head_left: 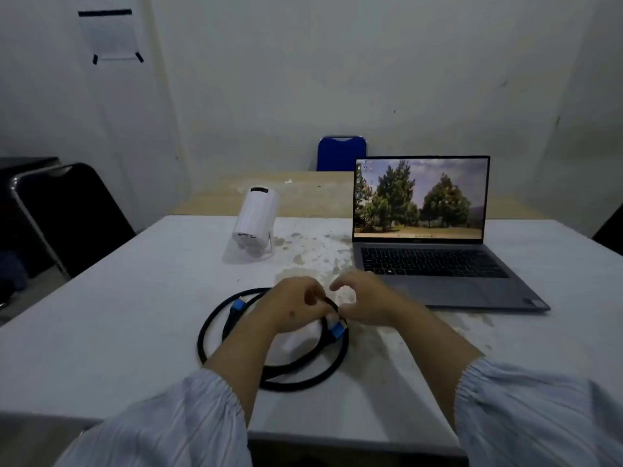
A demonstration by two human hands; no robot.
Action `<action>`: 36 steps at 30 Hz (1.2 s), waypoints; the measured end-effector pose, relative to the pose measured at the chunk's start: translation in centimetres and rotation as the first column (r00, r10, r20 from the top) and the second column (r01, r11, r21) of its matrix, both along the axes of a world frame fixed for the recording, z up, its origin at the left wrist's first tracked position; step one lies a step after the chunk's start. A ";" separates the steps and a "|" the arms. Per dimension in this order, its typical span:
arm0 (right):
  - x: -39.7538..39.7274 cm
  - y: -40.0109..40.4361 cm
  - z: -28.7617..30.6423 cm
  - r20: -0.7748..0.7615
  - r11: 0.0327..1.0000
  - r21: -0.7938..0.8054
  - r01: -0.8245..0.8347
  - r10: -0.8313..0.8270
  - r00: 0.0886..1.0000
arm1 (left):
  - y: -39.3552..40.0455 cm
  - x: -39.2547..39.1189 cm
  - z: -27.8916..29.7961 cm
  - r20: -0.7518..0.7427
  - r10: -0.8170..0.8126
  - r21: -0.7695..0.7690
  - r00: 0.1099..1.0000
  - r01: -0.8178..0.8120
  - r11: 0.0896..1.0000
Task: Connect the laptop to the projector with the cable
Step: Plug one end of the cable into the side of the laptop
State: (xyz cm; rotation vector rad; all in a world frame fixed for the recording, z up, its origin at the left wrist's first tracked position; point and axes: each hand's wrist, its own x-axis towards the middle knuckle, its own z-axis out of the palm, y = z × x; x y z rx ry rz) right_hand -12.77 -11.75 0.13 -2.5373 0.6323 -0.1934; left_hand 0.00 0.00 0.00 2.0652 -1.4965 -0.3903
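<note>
A black cable [215, 318] lies coiled on the white table [135, 298] in front of me, with a blue plug at each end: one [237, 306] at the coil's left, one [338, 330] at its right. My left hand [293, 306] rests over the coil, fingers closed on the cable near the right plug. Beside it, my right hand [364, 303] pinches the same stretch of cable with thumb and finger, the other fingers spread. A white cylindrical projector [254, 217] stands tilted at the back left. The open grey laptop [435, 251], screen lit, sits at the right.
A black folding chair [64, 214] stands at the table's left side. A blue chair [341, 153] is behind a second, tan table [303, 197] at the back. The white table's top is stained between projector and laptop.
</note>
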 end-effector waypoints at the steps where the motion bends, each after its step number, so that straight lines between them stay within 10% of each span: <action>1: -0.2 0.2 -0.2 -0.030 1.000 -0.014 -0.004 0.003 1.000 | 0.1 -0.3 -0.2 -0.007 -0.029 0.027 1.000 0.029 0.999; 36: -1.3 -5.8 -1.5 0.159 0.976 -0.129 0.177 -0.156 0.975 | -7.1 0.6 0.3 0.428 0.025 0.004 0.904 -0.030 1.000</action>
